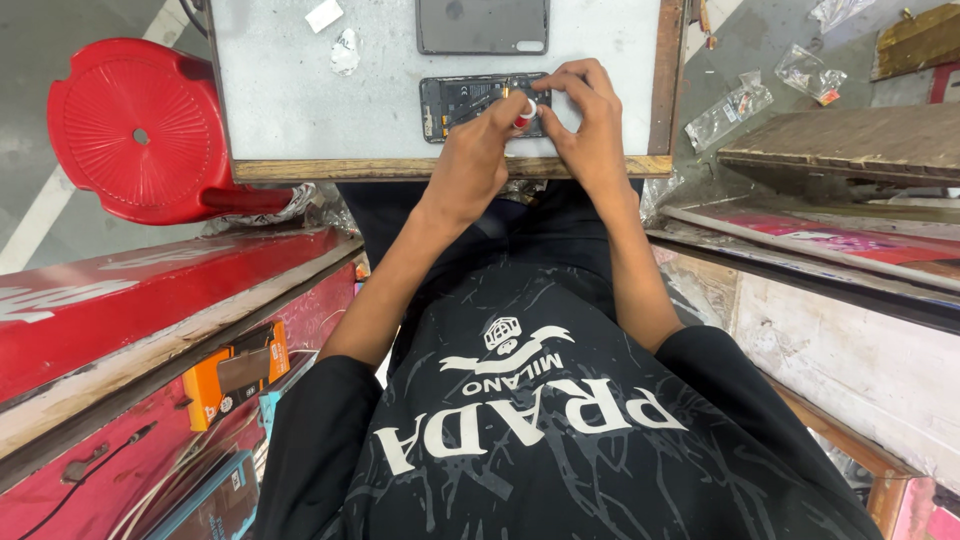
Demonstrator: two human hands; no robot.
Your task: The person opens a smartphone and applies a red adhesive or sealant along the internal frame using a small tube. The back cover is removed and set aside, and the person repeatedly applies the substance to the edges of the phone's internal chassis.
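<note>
Counted around the opened phone (pixel 480 102) on the bench (pixel 300 90)

Two hands work at the opened phone: the left hand (pixel 470 165) and the right hand (pixel 590 125), with one small red-and-white piece (pixel 526 112) between their fingers. Just beyond the phone lies one grey back cover (pixel 482 25). Far to its left lie two white scraps (pixel 335 35), and past the bench edge stands one red stool (pixel 135 125). To the phone's right, off the bench, lie about three clear plastic bags (pixel 730 108).

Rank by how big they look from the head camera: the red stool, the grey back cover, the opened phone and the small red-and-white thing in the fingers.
1. red stool
2. grey back cover
3. opened phone, partly hidden by hands, so nearly alike
4. small red-and-white thing
</note>
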